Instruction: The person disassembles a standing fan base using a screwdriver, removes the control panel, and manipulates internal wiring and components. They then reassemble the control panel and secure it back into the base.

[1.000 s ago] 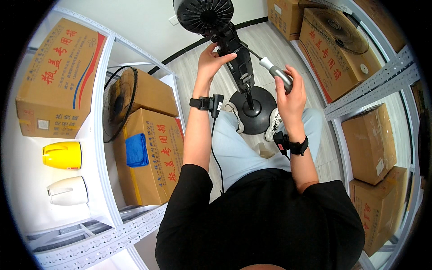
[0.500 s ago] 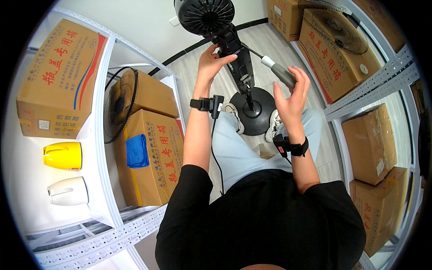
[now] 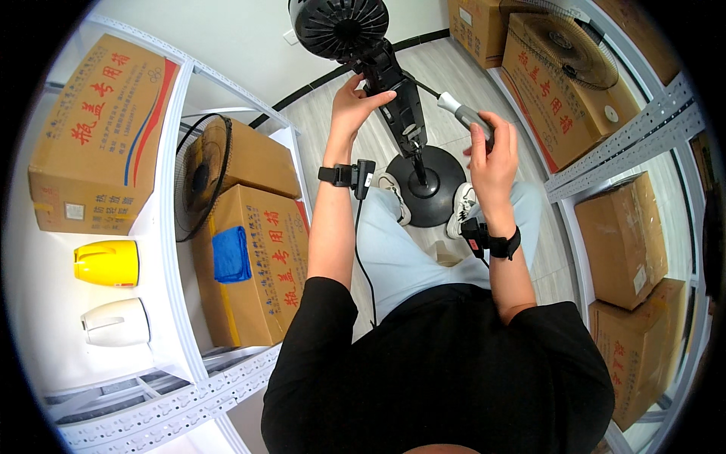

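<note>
A black standing fan (image 3: 406,113) without its grille and blades stands before me, its round slotted motor housing (image 3: 340,30) at the top and its disc base (image 3: 442,206) on the floor between my shoes. My left hand (image 3: 355,110) grips the left edge of the fan's body, thumb across the front and fingers partly hidden behind it. In my right hand (image 3: 493,155) is a screwdriver (image 3: 463,113) with a grey and white handle, pinched at the handle's end. Its shaft slants up-left to the right side of the body; the tip is hidden there.
Metal shelves flank me, holding cardboard boxes (image 3: 102,136). On the left are a fan grille (image 3: 204,178), a folded blue cloth (image 3: 231,254), a yellow kettle-like container (image 3: 106,262) and a white one (image 3: 116,321). Another grille (image 3: 563,45) lies on boxes at the upper right.
My right hand's fingers, spread around the screwdriver handle before, have closed on it. The handle has shifted slightly up and left. My left hand stays on the fan.
</note>
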A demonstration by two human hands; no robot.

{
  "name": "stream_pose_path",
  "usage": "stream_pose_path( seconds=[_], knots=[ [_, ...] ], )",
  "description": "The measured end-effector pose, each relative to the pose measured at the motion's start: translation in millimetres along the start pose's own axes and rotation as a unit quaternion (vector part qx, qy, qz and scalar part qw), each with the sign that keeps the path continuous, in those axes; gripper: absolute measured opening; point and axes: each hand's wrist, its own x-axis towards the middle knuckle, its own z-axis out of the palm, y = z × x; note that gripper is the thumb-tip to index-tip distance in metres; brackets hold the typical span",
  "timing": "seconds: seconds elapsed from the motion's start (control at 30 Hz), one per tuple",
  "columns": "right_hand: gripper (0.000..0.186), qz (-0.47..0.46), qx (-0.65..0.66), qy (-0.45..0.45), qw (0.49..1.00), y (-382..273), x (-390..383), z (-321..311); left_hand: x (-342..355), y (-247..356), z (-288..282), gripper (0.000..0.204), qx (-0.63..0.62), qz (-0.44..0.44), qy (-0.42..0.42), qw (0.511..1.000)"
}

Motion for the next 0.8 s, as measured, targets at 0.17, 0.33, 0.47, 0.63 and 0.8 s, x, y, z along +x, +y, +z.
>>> stream_pose_path(
  seconds=[0.17, 0.33, 0.47, 0.63, 0.8],
  knots=[
    [0.035, -0.131, 0.003, 0.055, 0.99, -5.3, 0.8, 5.2, 0.2, -3.2, 1.1, 0.084, -0.031, 0.01, -0.009, 0.999],
    [0.035, 0.021, 0.076, 0.001, 0.997, -4.1, 0.4, -2.2, -0.9, 1.0, 0.3, 0.082, 0.002, 0.002, -0.001, 1.0],
    [0.033, -0.191, -0.1, 0.082, 0.973, 2.5, 0.6, 3.1, -1.6, -0.8, 1.1, 0.083, -0.018, 0.008, -0.003, 1.0],
    [0.031, 0.022, 0.077, 0.025, 0.996, -4.5, -5.8, 9.2, 0.3, -2.7, 0.8, 0.085, 0.002, 0.005, 0.005, 1.0],
    [0.03, -0.156, -0.023, 0.062, 0.986, 6.1, -7.0, 5.1, -2.9, -0.2, 0.5, 0.083, -0.011, 0.009, -0.013, 1.0]
  ],
)
